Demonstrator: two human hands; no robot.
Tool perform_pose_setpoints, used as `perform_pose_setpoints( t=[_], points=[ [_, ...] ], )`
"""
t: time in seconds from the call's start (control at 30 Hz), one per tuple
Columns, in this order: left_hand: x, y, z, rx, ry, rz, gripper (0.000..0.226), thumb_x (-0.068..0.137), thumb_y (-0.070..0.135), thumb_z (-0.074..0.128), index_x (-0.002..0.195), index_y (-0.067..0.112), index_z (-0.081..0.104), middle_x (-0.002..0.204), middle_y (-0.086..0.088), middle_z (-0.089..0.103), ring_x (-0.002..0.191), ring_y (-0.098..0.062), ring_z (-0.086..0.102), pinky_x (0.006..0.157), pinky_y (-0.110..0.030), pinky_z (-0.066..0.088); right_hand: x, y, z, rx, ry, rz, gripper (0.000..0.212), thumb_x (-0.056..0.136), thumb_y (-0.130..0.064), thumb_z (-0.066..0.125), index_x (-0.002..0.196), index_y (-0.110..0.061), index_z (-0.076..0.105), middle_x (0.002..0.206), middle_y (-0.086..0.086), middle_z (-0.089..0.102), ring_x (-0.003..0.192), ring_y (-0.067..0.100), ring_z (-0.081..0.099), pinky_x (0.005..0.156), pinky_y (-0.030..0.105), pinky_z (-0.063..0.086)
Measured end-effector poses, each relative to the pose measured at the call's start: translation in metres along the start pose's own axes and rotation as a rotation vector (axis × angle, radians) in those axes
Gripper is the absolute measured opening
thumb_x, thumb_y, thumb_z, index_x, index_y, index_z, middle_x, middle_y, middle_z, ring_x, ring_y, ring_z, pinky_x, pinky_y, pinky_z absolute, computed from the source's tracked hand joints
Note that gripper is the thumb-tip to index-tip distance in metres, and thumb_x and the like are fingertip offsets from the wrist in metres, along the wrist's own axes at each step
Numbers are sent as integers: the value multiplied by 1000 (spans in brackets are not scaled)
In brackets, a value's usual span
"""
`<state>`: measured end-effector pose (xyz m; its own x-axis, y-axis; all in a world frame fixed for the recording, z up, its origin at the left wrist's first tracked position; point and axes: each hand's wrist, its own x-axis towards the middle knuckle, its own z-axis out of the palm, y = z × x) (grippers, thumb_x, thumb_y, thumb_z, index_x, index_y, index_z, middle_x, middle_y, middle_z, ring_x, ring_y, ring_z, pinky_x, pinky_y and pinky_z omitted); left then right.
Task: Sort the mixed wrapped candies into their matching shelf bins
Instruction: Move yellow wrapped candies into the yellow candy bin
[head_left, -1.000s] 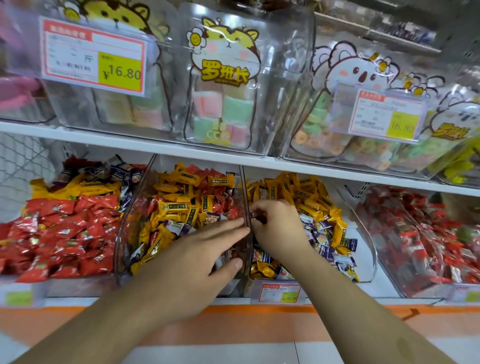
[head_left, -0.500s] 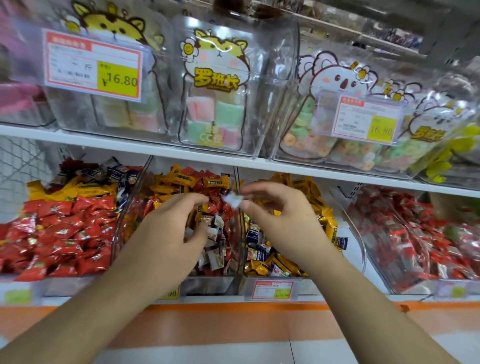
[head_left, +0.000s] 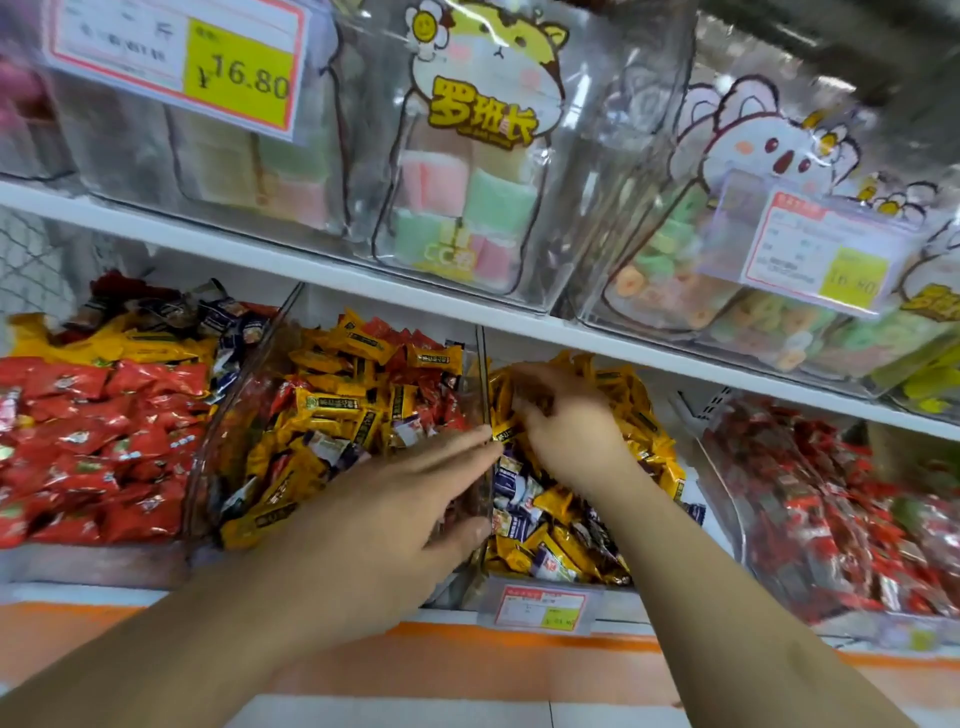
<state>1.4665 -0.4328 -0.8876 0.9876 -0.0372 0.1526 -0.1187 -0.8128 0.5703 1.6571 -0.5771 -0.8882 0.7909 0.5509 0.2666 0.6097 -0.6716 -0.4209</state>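
Note:
Several clear bins of wrapped candies stand on the lower shelf. The middle-left bin (head_left: 208, 467) holds mixed yellow, red and white-purple candies (head_left: 337, 410). The middle-right bin (head_left: 691, 499) holds yellow candies (head_left: 628, 410) with purple-white ones (head_left: 511, 480) near its front. My left hand (head_left: 395, 514) lies with straight fingers over the front of the middle-left bin, fingertips at the clear wall between the two bins. My right hand (head_left: 566, 423) reaches into the middle-right bin, its curled fingers among the yellow candies; motion blur hides whether it holds one.
A far-left bin (head_left: 62, 566) is full of red candies, with yellow and dark ones behind. A far-right bin (head_left: 727, 493) holds red wrappers. The upper shelf (head_left: 291, 262) carries clear boxes of bagged soft sweets with 16.80 price tags (head_left: 176, 57). An orange strip (head_left: 519, 654) runs below.
My right hand, which pinched a small white candy above the bins, has dropped into the middle-right bin; the white candy is gone from view. My left hand's fingers have straightened and lowered.

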Motion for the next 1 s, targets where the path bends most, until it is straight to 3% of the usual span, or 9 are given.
perform_pose_setpoints(
  t=[0.1, 0.23, 0.37, 0.47, 0.57, 0.67, 0.73, 0.83, 1.0],
  points=[
    [4, 2, 2, -41, -27, -29, 66, 103, 55, 39, 156, 56, -1, 154, 45, -12, 131, 29, -19, 98, 7, -12, 9, 11, 14, -54, 33, -28, 39, 97, -8, 66, 135, -16, 67, 132, 5, 69, 121, 24, 64, 96, 13, 37],
    [8, 3, 0, -51, -80, -54, 67, 105, 48, 40, 157, 51, -3, 152, 42, -14, 137, 24, -18, 84, 11, -17, 16, 18, 19, -147, 11, -5, 43, 100, -13, 62, 143, -19, 59, 134, 5, 67, 121, 25, 62, 91, 13, 36],
    [5, 4, -2, 12, -87, -36, 64, 104, 55, 35, 150, 62, -9, 148, 50, -19, 132, 29, -23, 98, 7, -13, 23, 18, 18, -140, -47, 123, 49, 100, -20, 63, 148, -23, 53, 138, -2, 66, 122, 20, 63, 93, 17, 41],
    [4, 8, -6, 32, -94, -22, 65, 107, 49, 35, 153, 53, -10, 149, 43, -18, 108, 38, -28, 82, 11, -18, 22, 17, 17, -109, -30, 153, 44, 97, -15, 66, 140, -22, 59, 127, -2, 70, 115, 20, 66, 96, 27, 52],
    [2, 10, -9, 45, -78, -11, 65, 107, 48, 37, 156, 51, -6, 152, 41, -14, 105, 41, -27, 82, 11, -18, 18, 17, 16, -82, -3, 153, 32, 95, -11, 68, 125, -21, 67, 112, -4, 72, 105, 17, 66, 90, 28, 53],
    [1, 10, -9, 78, -71, 11, 64, 107, 51, 33, 154, 53, -9, 151, 42, -18, 98, 42, -32, 84, 9, -21, 12, 19, 12, -52, 39, 131, 33, 91, -7, 71, 121, -21, 70, 102, -7, 69, 98, 15, 65, 87, 27, 53],
    [0, 6, -7, 90, -51, 11, 63, 107, 53, 33, 153, 55, -10, 151, 44, -19, 107, 41, -31, 92, 6, -20, 9, 20, 8, -17, 57, 128, 33, 89, -4, 71, 117, -20, 73, 95, -9, 67, 91, 15, 65, 84, 31, 56],
    [-2, -3, -2, 50, -2, 11, 64, 104, 59, 35, 155, 59, -5, 154, 48, -16, 140, 24, -17, 114, -10, -7, 3, 22, 4, 9, 79, 109, 30, 89, -2, 70, 111, -22, 74, 92, -10, 69, 84, 13, 67, 79, 34, 59],
    [0, -5, -1, -11, 73, -6, 61, 104, 52, 46, 157, 54, 15, 158, 44, 6, 146, 18, 5, 109, -5, 4, -13, 16, -19, 142, 166, 110, 29, 90, -2, 70, 102, -28, 74, 91, -16, 70, 84, -2, 64, 70, 19, 49]
  ],
)
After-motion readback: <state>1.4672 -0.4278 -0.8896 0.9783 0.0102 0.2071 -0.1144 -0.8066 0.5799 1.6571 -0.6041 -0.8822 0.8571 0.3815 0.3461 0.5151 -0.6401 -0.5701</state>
